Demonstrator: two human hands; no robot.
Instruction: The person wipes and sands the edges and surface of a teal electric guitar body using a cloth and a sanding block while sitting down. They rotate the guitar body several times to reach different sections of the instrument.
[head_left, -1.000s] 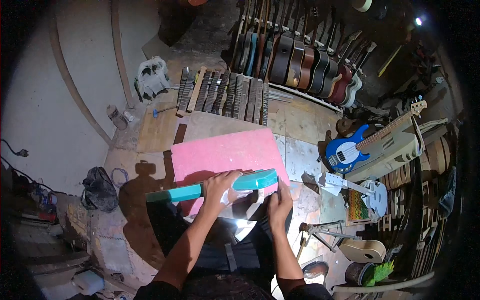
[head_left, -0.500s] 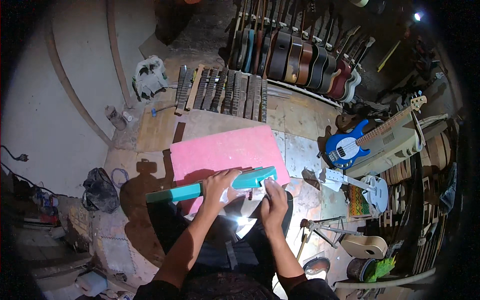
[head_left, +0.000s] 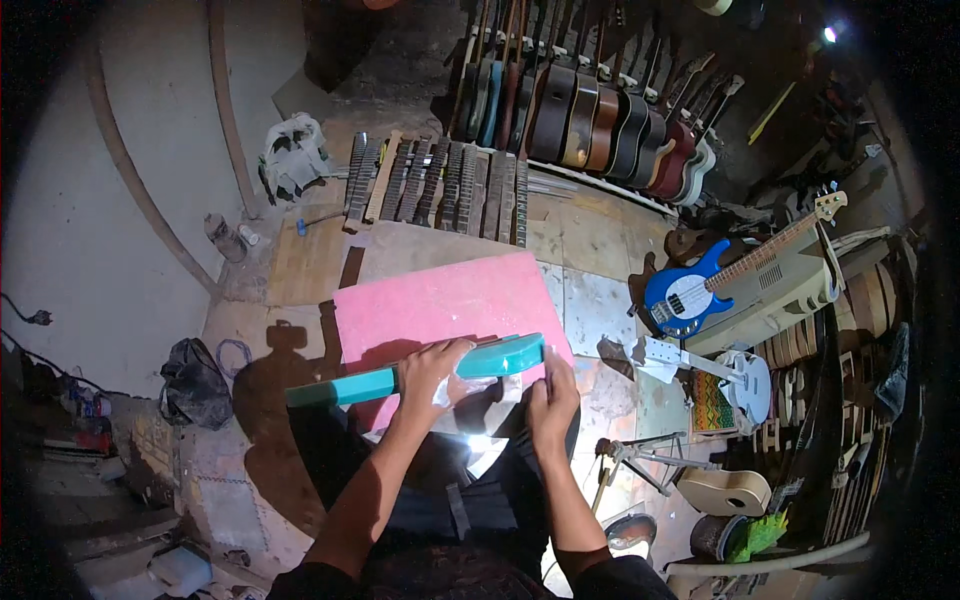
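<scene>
A glossy teal piece (head_left: 362, 386), shaped like a guitar body seen edge-on, lies slantwise across my lap. My left hand (head_left: 430, 378) is wrapped round its middle, thumb toward me. Something whitish (head_left: 450, 391) shows by that thumb; I cannot tell whether it is cloth, paper or residue. My right hand (head_left: 552, 403) is beside the rounded right end, with its fingers curled in. Whatever those fingers may hold is hidden. Beyond the teal piece lies a flat pink board (head_left: 440, 302), partly under its shadow.
Several fretted necks (head_left: 438, 185) lie in a row at the far side, before a rack of guitars (head_left: 600, 120). At right are a blue bass (head_left: 690, 297), a white guitar (head_left: 748, 388) and a metal stand (head_left: 640, 462). A black bag (head_left: 195, 380) sits at left.
My right hand has shifted from the front of the teal piece's rounded end to its right side. The white bit at its fingertips no longer shows. My left hand keeps its hold.
</scene>
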